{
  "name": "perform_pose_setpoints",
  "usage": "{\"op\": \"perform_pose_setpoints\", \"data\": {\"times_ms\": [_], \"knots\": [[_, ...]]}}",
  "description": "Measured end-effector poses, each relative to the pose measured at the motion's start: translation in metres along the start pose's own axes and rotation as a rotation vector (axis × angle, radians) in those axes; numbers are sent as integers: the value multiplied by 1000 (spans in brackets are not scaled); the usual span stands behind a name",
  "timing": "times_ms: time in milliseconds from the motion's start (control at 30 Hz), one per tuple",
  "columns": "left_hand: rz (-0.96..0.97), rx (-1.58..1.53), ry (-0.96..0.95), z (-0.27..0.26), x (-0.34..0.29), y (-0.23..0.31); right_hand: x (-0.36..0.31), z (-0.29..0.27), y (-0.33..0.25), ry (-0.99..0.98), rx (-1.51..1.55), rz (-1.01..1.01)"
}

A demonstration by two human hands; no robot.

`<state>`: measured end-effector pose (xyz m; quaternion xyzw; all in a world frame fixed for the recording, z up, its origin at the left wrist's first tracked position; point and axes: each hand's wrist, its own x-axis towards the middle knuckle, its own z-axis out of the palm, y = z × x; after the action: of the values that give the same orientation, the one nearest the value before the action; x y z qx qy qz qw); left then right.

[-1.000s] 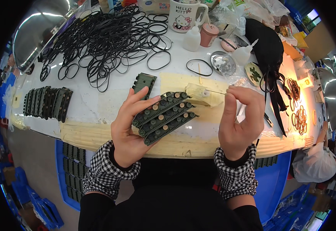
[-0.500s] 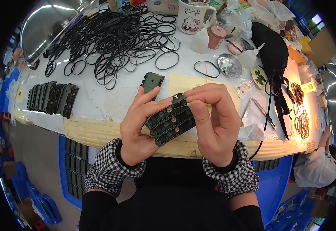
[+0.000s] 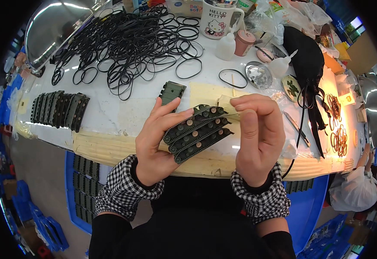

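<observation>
We see the left hand (image 3: 154, 144) gripping the three dark green, bronze-studded plastic strips (image 3: 197, 134) near their left ends, the index finger lying along the top strip and the other fingers spread outward. The strips lie side by side at a slant, held up above the front edge of the white table (image 3: 102, 125), right in front of us. Our right hand (image 3: 262, 138) has thumb and forefinger pressed together, pinching a thin, pale, needle-like rod (image 3: 232, 114) that points toward the right end of the top strip; its tip is too fine here for us to tell whether it touches.

Just behind our left fingers lies a short dark green plastic piece (image 3: 172, 93), and well off to the left stands a curved row of dark green strips (image 3: 59, 111). Farther back, a tangled heap of thin black loops (image 3: 123, 34) sprawls over the table (some loops lie loose at its edge), while a white cartoon-printed mug (image 3: 218, 21) and a translucent white squeeze bottle (image 3: 226, 46) stand to its right
</observation>
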<state>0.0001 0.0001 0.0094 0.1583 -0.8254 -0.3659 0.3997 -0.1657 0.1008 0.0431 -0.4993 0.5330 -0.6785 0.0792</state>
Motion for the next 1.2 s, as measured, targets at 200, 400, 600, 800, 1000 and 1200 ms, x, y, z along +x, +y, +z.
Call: {"op": "perform_pose_setpoints", "data": {"times_ms": [200,400,600,800,1000,1200], "knots": [[-22,-70,38,1,-2,0,9,-34,18,148,-722,-265],[41,-70,19,3,-1,-4,6,-41,24,-69,-930,-206],[55,-54,19,2,-2,-5,1,-37,4,180,-516,-153],[44,-42,12,1,-2,-4,-9,-11,-1,-64,-103,-76],[38,-43,15,1,-1,-3,-11,3,3,-72,-77,-34],[29,-34,11,1,-1,-2,-10,5,2,-83,-103,-46]]}}
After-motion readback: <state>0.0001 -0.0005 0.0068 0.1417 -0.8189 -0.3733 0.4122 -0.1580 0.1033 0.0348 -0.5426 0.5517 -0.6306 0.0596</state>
